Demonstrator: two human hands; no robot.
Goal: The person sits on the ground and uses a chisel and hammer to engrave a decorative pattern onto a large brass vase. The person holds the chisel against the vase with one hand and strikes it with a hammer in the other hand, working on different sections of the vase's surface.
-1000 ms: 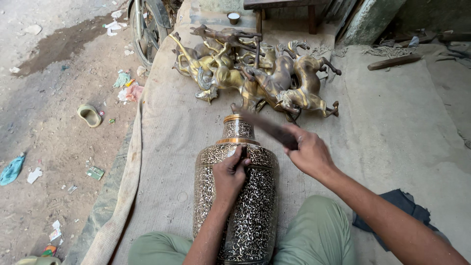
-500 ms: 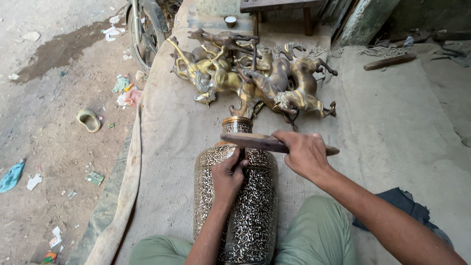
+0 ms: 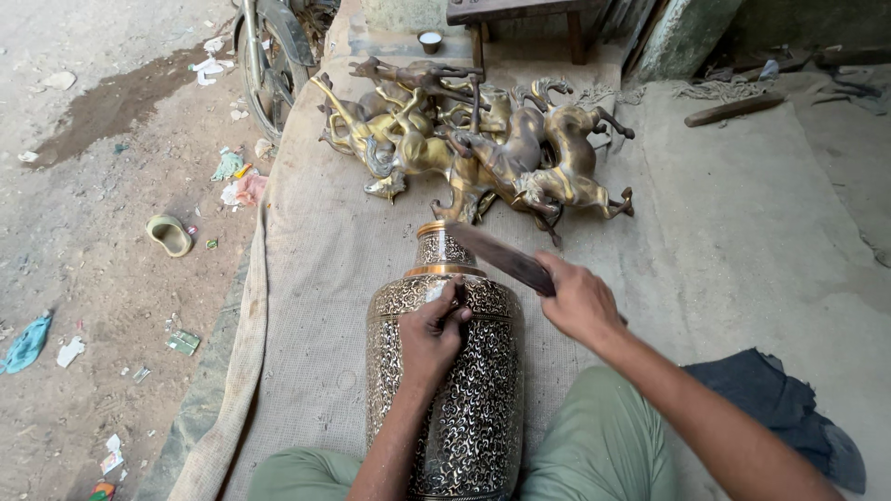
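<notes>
Burlap mat [image 3: 353, 241] — left hand [image 3: 432, 336] gripping chisel [image 3: 457, 295] on vase [image 3: 445, 390], right hand [image 3: 580, 301] clutching mallet [image 3: 501, 255].

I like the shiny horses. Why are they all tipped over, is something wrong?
The brass horses lie in a tangled heap on the cloth, on their sides, legs sticking out. The vase lies tilted against the lap. Litter dots the ground beside the cloth.

we see a burlap mat [image 3: 325, 278] spread over the dirt ground [image 3: 93, 278]; on it lie a pile of brass horse figures [image 3: 483, 148], an engraved vase [image 3: 455, 390], a wooden stick [image 3: 733, 109] and a dark cloth [image 3: 780, 399]
</notes>
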